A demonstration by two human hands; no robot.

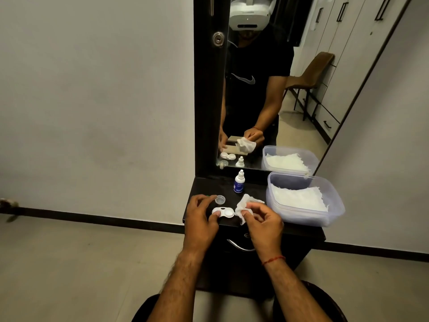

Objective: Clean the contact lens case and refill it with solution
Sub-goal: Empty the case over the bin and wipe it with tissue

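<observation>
A white contact lens case (pixel 224 212) lies on the black dresser top (pixel 209 187), both wells uncapped. My left hand (pixel 200 217) pins its left end with the thumb. My right hand (pixel 262 223) pinches a crumpled white tissue (pixel 243 206) just right of the case, touching its right well. One loose clear cap (pixel 220 200) rests behind the case; a green cap edge peeks out beside my left fingers. A small solution bottle (pixel 239 182) with a blue label stands capped at the back.
A clear plastic tub (pixel 336 205) holding white tissues sits at the right of the dresser top. A mirror (pixel 267 89) rises behind, reflecting the person and a chair. A drawer handle (pixel 239 246) is below the top's front edge.
</observation>
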